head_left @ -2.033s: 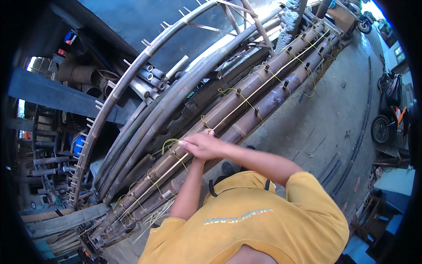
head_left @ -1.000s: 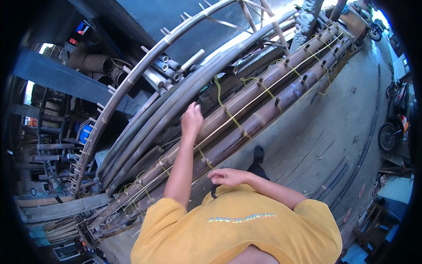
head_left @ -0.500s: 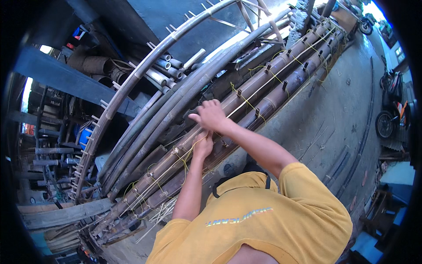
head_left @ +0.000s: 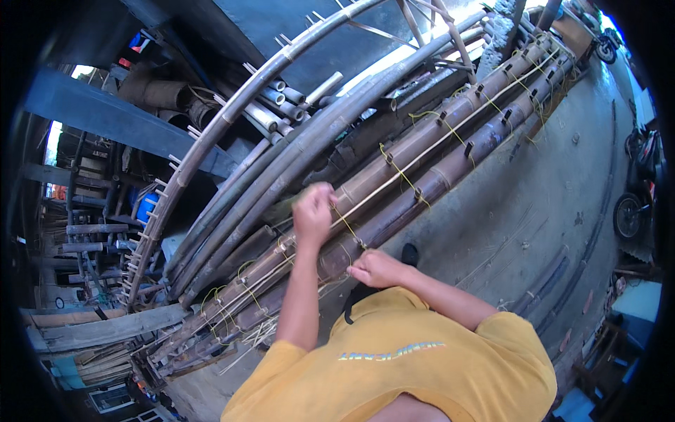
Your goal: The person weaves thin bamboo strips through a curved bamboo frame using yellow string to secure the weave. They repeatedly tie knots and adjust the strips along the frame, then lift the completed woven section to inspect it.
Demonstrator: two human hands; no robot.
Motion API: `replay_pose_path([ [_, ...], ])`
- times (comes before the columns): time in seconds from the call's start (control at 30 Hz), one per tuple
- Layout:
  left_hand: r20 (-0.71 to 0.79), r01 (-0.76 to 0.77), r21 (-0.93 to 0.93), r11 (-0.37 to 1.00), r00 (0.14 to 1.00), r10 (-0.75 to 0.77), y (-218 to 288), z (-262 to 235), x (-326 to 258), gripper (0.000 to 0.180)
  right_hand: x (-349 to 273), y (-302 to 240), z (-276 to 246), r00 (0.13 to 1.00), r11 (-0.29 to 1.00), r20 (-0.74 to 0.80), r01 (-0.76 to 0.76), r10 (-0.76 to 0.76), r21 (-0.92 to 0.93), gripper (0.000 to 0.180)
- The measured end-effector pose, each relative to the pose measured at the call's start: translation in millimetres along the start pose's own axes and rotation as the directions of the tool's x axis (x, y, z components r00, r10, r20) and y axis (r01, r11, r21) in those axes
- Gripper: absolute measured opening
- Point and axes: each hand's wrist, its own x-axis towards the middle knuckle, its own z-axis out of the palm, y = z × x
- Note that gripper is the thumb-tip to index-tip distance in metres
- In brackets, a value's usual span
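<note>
Two long brown bamboo poles, the far one (head_left: 416, 143) and the near one (head_left: 450, 169), lie side by side on a diagonal. Short dark pegs stand up from both, and a thin pale strip (head_left: 380, 188) runs between them. My left hand (head_left: 313, 213) is closed above the far pole; a thin yellow cord (head_left: 344, 221) leads from its fingers across to the near pole. Beside the near pole, my right hand (head_left: 380, 269) is closed with fingers curled. What it grips is hidden.
Beyond the poles are curved bamboo lengths (head_left: 281, 169) and a pegged bamboo arch (head_left: 211, 133). Cut bamboo tubes (head_left: 281, 105) are stacked behind. A motorcycle (head_left: 633, 207) stands at the far right on the concrete floor (head_left: 513, 218), where loose poles (head_left: 541, 285) lie.
My hands, together over the far pole before, have drawn apart. The left has risen up and away; the right has come down toward me to the near pole. The view has shifted slightly.
</note>
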Motion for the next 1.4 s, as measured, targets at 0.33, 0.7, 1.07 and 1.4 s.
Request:
replay_pose_path([
  [0.33, -0.022, 0.008, 0.368, 0.930, 1.000, 0.000, -94, -24, 35, 0.037, 21, -44, 81, 0.985, 0.983, 0.173, -0.027, -0.005, 0.181, 0.027],
  [0.7, 0.220, 0.100, 0.505, 0.857, 0.946, -0.239, -110, -147, -144, 0.035, 64, -127, 165, 0.606, 0.761, -0.698, 0.221, 0.383, 0.610, 0.029],
  [1.07, 0.334, 0.062, 0.345, 0.936, 0.924, -0.185, -130, -152, -124, 0.047, 218, -80, 99, 0.995, 0.505, -0.062, -0.097, 0.084, -0.858, 0.060],
  [1.4, 0.116, 0.160, 0.338, 0.927, 0.971, -0.210, -138, -141, -136, 0.037, 39, -69, 162, 0.977, 0.980, 0.124, 0.184, -0.173, -0.079, 0.041],
])
